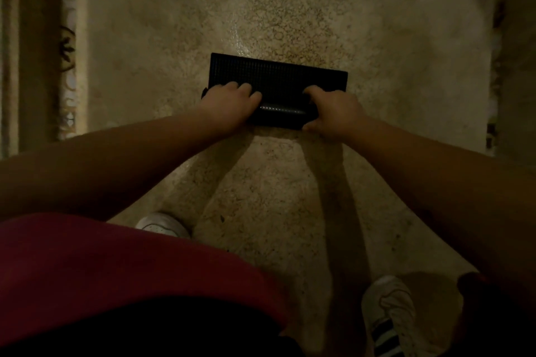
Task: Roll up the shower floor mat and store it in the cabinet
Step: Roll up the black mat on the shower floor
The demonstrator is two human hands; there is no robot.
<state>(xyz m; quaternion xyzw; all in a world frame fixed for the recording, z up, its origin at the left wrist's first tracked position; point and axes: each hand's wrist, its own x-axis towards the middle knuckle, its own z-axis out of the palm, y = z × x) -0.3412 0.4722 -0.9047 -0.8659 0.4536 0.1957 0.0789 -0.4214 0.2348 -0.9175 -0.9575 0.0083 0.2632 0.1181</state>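
A black studded shower floor mat (278, 77) lies on the speckled stone floor (377, 52) in the middle of the view. Its near part is curled into a roll, its far part lies flat. My left hand (232, 106) grips the roll's left end, fingers over the top. Over at the right end, my right hand (333, 111) is closed around the roll with the thumb underneath. No cabinet is in view.
A patterned tile strip (68, 46) and wall run down the left side. A dark edge (497, 66) bounds the floor on the right. My two white shoes (164, 224) (388, 313) stand on the floor near the bottom.
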